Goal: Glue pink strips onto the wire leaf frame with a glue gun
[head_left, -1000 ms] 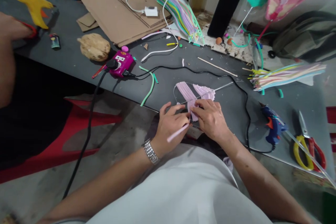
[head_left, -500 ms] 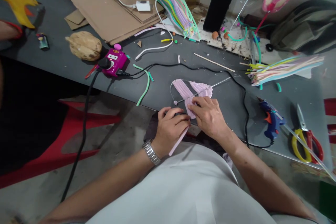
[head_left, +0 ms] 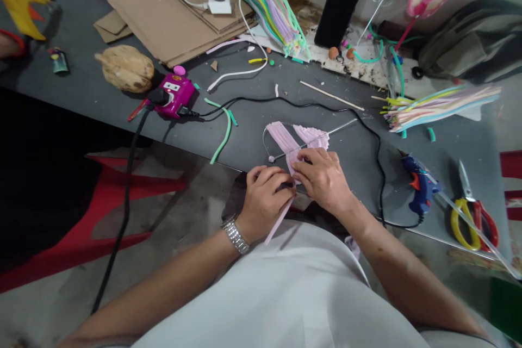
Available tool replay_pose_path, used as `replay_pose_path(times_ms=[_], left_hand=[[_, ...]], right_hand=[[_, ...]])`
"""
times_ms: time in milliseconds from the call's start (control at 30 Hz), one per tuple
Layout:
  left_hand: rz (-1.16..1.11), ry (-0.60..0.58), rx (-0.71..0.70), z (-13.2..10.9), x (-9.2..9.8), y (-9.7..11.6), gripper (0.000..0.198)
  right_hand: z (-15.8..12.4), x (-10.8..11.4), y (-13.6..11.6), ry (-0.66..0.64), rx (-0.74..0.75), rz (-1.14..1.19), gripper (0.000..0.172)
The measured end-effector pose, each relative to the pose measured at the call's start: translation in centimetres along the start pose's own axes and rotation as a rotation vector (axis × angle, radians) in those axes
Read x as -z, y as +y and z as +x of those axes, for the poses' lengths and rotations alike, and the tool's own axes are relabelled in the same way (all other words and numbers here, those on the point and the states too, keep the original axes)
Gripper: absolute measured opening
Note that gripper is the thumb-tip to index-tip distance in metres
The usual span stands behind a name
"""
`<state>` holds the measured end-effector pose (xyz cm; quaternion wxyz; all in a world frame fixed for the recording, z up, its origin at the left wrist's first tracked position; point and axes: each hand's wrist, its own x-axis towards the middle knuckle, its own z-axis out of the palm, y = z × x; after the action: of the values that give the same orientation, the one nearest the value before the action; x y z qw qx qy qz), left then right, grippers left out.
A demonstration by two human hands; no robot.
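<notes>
Here, the left hand (head_left: 264, 200), with a metal watch (head_left: 235, 235), holds tightly a pink straw (head_left: 279, 220) that points down toward the body. The right hand (head_left: 322, 178) closes narrowly on a wire frame (head_left: 342, 128) with pale pink straws (head_left: 281, 138), which lies just under both hands on the grey table (head_left: 244, 141). Farther right rests a blue hot glue gun (head_left: 421, 187).

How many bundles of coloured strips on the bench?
2. One bundle lies at the back, beside the cardboard sheets; the other bundle lies at the right, above the blue glue gun. Others could be hidden in the clutter.
</notes>
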<state>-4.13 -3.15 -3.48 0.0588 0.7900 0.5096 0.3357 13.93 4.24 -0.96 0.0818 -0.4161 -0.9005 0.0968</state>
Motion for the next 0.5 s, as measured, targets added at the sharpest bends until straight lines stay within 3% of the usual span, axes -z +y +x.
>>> replay_pose_path(times_ms=[500], left_hand=[[0.041,-0.119,0.126,0.9,0.9,1.3,0.014]], right_hand=[[0.3,0.3,-0.3,-0.023,-0.010,-0.027,0.015]])
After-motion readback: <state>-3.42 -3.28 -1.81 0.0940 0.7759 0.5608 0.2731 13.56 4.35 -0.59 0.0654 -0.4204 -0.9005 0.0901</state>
